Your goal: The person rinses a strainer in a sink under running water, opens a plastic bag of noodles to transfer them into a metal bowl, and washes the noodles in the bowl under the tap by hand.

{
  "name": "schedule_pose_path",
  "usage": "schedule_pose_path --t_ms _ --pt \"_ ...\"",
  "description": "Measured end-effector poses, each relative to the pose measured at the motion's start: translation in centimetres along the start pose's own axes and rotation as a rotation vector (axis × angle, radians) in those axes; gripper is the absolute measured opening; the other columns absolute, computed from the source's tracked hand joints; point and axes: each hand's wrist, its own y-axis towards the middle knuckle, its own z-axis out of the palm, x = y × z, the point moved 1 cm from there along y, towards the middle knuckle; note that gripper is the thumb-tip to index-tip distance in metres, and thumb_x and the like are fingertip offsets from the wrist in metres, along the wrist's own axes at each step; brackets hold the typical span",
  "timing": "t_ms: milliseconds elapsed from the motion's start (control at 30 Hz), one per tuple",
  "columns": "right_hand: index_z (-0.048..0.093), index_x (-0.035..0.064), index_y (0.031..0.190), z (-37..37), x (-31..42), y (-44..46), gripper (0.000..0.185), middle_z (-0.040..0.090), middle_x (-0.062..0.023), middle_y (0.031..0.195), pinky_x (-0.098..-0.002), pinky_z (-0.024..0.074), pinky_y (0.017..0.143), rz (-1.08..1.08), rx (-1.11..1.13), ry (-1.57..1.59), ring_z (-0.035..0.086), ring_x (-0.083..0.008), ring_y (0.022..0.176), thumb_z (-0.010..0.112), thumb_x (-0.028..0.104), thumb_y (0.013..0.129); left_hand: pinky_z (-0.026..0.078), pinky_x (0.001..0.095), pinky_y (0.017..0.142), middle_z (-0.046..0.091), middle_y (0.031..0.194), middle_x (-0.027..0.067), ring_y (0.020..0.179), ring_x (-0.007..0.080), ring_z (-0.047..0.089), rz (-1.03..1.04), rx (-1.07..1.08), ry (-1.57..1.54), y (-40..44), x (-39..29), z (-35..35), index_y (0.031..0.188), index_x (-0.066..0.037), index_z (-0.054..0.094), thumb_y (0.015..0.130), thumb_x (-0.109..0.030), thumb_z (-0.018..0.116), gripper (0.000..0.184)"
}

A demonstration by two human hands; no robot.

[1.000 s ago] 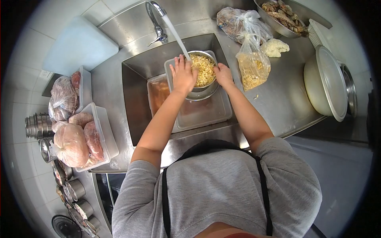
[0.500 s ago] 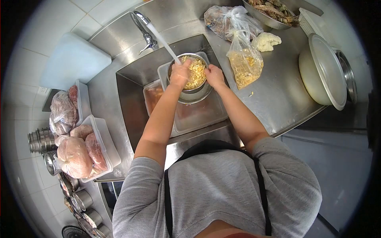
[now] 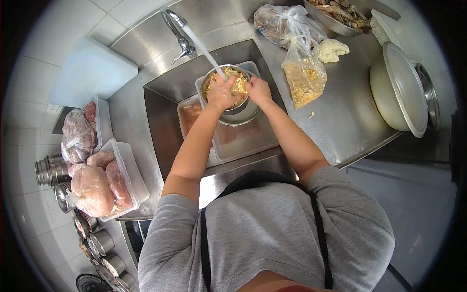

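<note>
Running water (image 3: pixel 206 52) falls from the faucet (image 3: pixel 178 20) into a round metal bowl (image 3: pixel 245 103) of what look like yellow-white bean sprouts (image 3: pixel 240 83). My left hand (image 3: pixel 222 93) lies in the bowl, wet, with its fingers spread over the sprouts under the stream. At the bowl's right side, my right hand (image 3: pixel 259 91) grips the rim, with its fingertips partly hidden. Beneath the bowl is another round metal vessel (image 3: pixel 245 119), above a clear plastic tub (image 3: pixel 243 146) in the sink (image 3: pixel 163 124).
Right of the sink are a clear bag of sprouts (image 3: pixel 305 82), a second tied bag (image 3: pixel 275 29), a pale lump (image 3: pixel 331 50) and a large bowl on its side (image 3: pixel 389 92). At left are a cutting board (image 3: pixel 95 75) and tubs of bagged meat (image 3: pixel 95 190).
My left hand has opened out, its fingers spreading over the sprouts. My right hand stays at the bowl's rim. The view has shifted slightly.
</note>
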Motion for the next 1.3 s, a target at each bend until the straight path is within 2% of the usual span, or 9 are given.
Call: schedule_pose_path --t_ms 200,333,533,600,700,1000,1133,1267,1300 --pt "0.057 0.0018 0.086 -1.2 -0.1 -1.0 0.024 0.061 -0.0213 0.092 -0.0463 0.0445 0.079 -0.07 -0.032 -0.125 0.057 -0.0382 0.09 0.054 0.025 0.079 0.036 0.0462 0.094 0.033 0.133 0.0188 0.113 0.0438 0.037 0.17 -0.153 -0.031 0.9 1.7 3.1 0.115 -0.02 0.048 0.064 -0.019 0.072 0.056" --pt "0.057 0.0015 0.085 -1.5 -0.4 -1.0 0.024 0.061 -0.0215 0.091 -0.0465 0.0446 0.078 -0.006 -0.038 -0.092 0.057 -0.0386 0.089 0.053 0.024 0.078 0.035 0.046 0.095 0.031 0.135 0.0191 0.113 0.0445 0.035 0.247 -0.216 -0.07 0.9 1.9 3.3 0.114 -0.019 0.048 0.066 -0.023 0.07 0.053" --pt "0.057 0.001 0.083 -0.7 -0.8 -0.2 0.023 0.06 -0.022 0.088 -0.0471 0.0443 0.077 -0.037 -0.066 -0.001 0.057 -0.0396 0.086 0.052 0.023 0.078 0.027 0.0457 0.101 0.03 0.138 0.0169 0.119 0.0422 0.033 0.115 -0.164 0.022 -0.7 -1.3 0.4 0.115 -0.028 0.053 0.071 -0.039 0.064 0.046" --pt "0.054 0.0001 0.078 -0.6 -0.7 -0.1 0.023 0.061 -0.0194 0.074 -0.0443 0.0452 0.064 -0.112 -0.136 0.034 0.059 -0.0372 0.071 0.052 0.023 0.079 0.026 0.0447 0.102 0.029 0.139 0.0149 0.121 0.0406 0.032 0.133 -0.253 0.033 -0.2 -1.4 0.5 0.112 -0.029 0.056 0.071 -0.039 0.065 0.042" --pt "0.054 -0.0001 0.077 -0.6 -0.4 -0.3 0.023 0.059 -0.0204 0.072 -0.0448 0.0446 0.064 -0.174 -0.191 -0.031 0.059 -0.0379 0.07 0.053 0.023 0.079 0.033 0.0424 0.099 0.029 0.14 0.0102 0.124 0.0413 0.028 0.114 -0.185 0.074 0.5 -1.1 0.9 0.108 -0.023 0.06 0.073 -0.04 0.063 0.039" --pt "0.056 0.0008 0.078 -1.6 -0.5 -0.8 0.022 0.061 -0.0211 0.082 -0.0456 0.0449 0.073 -0.093 -0.14 -0.038 0.058 -0.038 0.082 0.053 0.022 0.076 0.036 0.0424 0.096 0.031 0.138 0.0107 0.119 0.0346 0.039 0.216 -0.188 -0.062 -1.6 -0.5 -0.6 0.121 -0.022 0.051 0.082 -0.046 0.055 0.047" --pt "0.057 0.001 0.078 -1.6 -0.8 -0.6 0.022 0.061 -0.021 0.082 -0.0452 0.0449 0.073 -0.061 -0.119 0.05 0.058 -0.0377 0.082 0.053 0.023 0.076 0.037 0.0426 0.094 0.04 0.13 0.0113 0.116 0.0324 0.042 0.202 -0.194 -0.141 -2.3 0.4 -1.8 0.12 -0.02 0.051 0.081 -0.042 0.057 0.045" --pt "0.056 0.0009 0.078 -1.1 -1.4 -0.4 0.023 0.061 -0.021 0.082 -0.0454 0.0444 0.073 -0.034 -0.08 0.109 0.058 -0.0379 0.081 0.053 0.023 0.077 0.038 0.0422 0.086 0.049 0.11 0.0125 0.098 0.0331 0.048 0.274 -0.429 -0.094 -2.6 2.0 -1.8 0.112 -0.01 0.052 0.078 -0.027 0.063 0.039" --pt "0.056 0.0007 0.078 -1.1 -1.3 -0.3 0.023 0.061 -0.021 0.081 -0.0455 0.0442 0.073 -0.047 -0.076 0.119 0.058 -0.0379 0.081 0.053 0.024 0.077 0.038 0.0423 0.085 0.05 0.108 0.0127 0.096 0.033 0.048 0.2 -0.593 -0.119 -2.7 2.3 -1.8 0.108 -0.009 0.053 0.075 -0.025 0.064 0.038"
